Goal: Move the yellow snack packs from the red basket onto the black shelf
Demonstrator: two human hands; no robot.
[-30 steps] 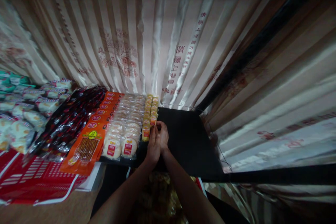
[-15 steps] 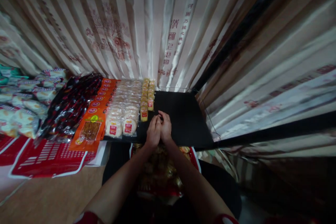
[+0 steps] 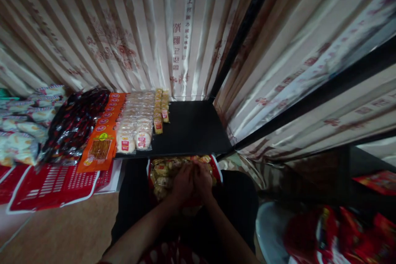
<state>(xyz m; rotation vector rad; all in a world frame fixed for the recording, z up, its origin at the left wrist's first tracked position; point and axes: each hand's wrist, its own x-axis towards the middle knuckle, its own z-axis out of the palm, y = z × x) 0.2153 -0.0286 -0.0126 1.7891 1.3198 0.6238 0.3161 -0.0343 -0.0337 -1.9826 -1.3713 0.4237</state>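
Observation:
My left hand (image 3: 182,182) and my right hand (image 3: 203,179) are side by side, pushed down into an open red bag (image 3: 217,168) full of small yellow snack packets (image 3: 162,169) on my lap. Their fingers are buried among the packets and dim, so I cannot make out a grip. Just beyond the bag lies a black shelf (image 3: 192,132). Two rows of the same small yellow packets (image 3: 161,109) stand along the shelf's left part, apart from both hands.
Left of the yellow rows lie round white cake packs (image 3: 136,130), orange packs (image 3: 103,142), dark red-black packs (image 3: 74,126) and pale bags (image 3: 21,132). A red printed sheet (image 3: 52,181) hangs over the front. Pleated curtains close the back and right. Red packages (image 3: 334,235) sit bottom right.
Both hands have drawn back from the black shelf beside the yellow rows and dropped into the red bag on my lap. The view has tilted down and right.

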